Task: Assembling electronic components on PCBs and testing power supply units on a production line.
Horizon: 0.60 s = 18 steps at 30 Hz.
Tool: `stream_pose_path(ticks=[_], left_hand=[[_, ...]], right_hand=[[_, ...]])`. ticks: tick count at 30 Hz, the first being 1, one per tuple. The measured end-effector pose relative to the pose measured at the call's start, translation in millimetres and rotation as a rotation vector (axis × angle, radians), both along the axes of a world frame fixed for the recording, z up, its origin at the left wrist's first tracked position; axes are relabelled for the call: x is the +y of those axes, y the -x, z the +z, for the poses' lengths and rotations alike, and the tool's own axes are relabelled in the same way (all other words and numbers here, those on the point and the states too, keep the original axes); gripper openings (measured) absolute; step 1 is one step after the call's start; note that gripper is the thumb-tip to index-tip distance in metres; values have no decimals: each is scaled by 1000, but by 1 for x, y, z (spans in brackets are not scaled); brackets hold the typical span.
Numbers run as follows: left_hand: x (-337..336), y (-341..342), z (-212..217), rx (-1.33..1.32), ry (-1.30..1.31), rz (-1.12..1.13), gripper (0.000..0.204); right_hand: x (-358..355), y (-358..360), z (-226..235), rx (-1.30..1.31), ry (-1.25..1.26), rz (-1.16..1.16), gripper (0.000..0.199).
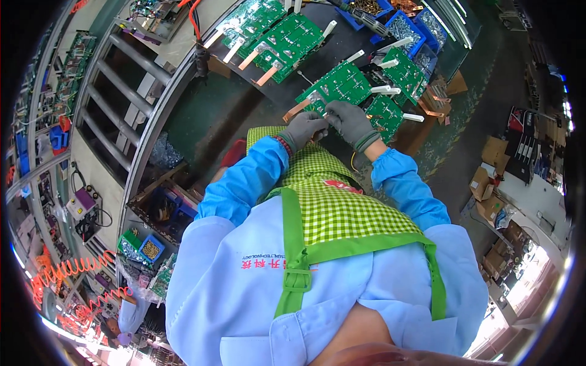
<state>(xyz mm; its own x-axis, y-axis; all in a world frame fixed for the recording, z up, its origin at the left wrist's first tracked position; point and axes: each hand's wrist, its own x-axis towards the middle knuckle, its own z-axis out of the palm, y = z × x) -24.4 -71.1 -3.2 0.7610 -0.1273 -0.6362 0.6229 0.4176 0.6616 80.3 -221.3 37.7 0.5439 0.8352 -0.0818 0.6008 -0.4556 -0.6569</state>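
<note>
My left hand (303, 130), in a grey glove, is at the near edge of a green circuit board (345, 84). Its fingers are closed in a pinch, but whatever is between them is too small to name. Close beside it, my right hand (352, 124), gloved the same way, has its fingertips bent together at the board's near corner. What it grips, if anything, is hidden. A copper strip (296, 110) sticks out from the board by my left hand. Another green circuit board (384, 116), with white posts, lies just right of my right hand.
More circuit boards (292, 44) with copper strips lie at the far left of the dark table. Blue bins (403, 33) of small metal parts stand at the far right, with an electric screwdriver (366, 21) nearby. A roller rack (125, 97) is on the left; cardboard boxes (482, 183) are on the right.
</note>
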Motion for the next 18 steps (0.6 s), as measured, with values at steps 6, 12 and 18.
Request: stream_pose_path(ticks=[6, 12, 18], left_hand=[[-1, 1, -2, 28, 91, 44, 14], [-2, 1, 1, 52, 113, 68, 15], [0, 2, 0, -31, 67, 28, 16]], right_hand=[[6, -7, 8, 174, 164, -200, 24], [-10, -13, 16, 456, 95, -312, 24], [-8, 7, 4, 147, -3, -85, 21]])
